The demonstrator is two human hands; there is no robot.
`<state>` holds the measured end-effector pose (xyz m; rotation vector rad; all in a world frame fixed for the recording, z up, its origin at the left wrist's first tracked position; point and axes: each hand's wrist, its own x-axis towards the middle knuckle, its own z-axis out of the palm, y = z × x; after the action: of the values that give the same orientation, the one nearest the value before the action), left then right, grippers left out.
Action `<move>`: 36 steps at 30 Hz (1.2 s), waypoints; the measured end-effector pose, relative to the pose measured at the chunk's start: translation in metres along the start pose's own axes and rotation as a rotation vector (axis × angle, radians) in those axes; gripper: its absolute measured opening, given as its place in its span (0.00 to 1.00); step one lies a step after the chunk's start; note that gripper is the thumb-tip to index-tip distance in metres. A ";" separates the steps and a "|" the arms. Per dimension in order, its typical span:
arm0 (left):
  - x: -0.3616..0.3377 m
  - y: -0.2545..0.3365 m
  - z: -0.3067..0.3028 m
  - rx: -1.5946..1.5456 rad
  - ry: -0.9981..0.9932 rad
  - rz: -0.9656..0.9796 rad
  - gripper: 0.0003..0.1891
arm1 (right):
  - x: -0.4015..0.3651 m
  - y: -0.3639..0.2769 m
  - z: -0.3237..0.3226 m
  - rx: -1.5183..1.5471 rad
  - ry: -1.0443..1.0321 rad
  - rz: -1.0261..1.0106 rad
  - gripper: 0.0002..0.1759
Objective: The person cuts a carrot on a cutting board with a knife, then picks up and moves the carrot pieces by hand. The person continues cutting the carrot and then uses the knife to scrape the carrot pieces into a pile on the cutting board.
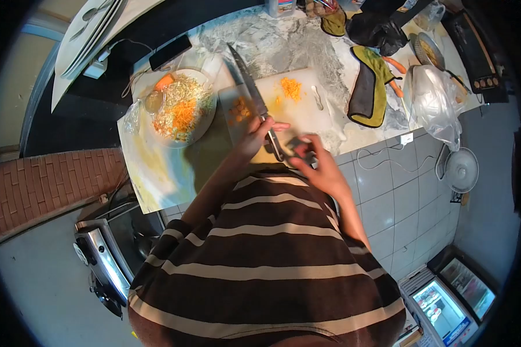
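My left hand (253, 140) is closed around the black handle of a long kitchen knife (248, 81), whose blade points away over the board. Beside the handle's end, my right hand (325, 170) has its fingers curled round a small dark object with a red patch (300, 149); motion blurs it and I cannot tell its kind. Beneath both hands lies a pale cutting board (309, 118). On it are finely chopped orange carrot (291, 88), larger carrot pieces (239, 109) left of the blade, and a small light-coloured utensil (317, 98).
Left of the board stands a plate (207, 128) heaped with shredded vegetables. A phone (170, 52) lies behind it. To the right are a grey-and-yellow cloth (364, 95), whole carrots (396, 88) and a clear plastic bag (437, 104) overhanging the counter edge.
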<state>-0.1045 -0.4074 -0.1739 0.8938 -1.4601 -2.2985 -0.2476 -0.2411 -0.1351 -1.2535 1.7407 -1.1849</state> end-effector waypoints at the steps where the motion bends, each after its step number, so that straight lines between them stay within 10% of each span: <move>1: 0.006 -0.003 0.005 0.003 -0.002 0.002 0.17 | 0.016 -0.010 0.011 -0.040 -0.021 -0.020 0.27; 8: 0.014 -0.001 0.018 0.184 -0.025 0.069 0.17 | 0.048 -0.003 0.032 0.054 0.115 0.216 0.21; 11: 0.017 -0.012 0.001 0.773 0.178 0.517 0.17 | 0.037 0.002 0.019 -0.133 0.121 0.291 0.13; 16: 0.029 -0.025 -0.029 1.181 0.356 0.720 0.19 | -0.001 0.028 0.010 -0.286 0.099 0.355 0.12; 36: 0.039 -0.038 -0.033 1.398 0.287 0.702 0.25 | -0.016 0.025 0.016 -0.354 0.125 0.397 0.12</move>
<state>-0.1104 -0.4348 -0.2316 0.6808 -2.5795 -0.4337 -0.2363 -0.2271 -0.1638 -0.9699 2.2368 -0.7595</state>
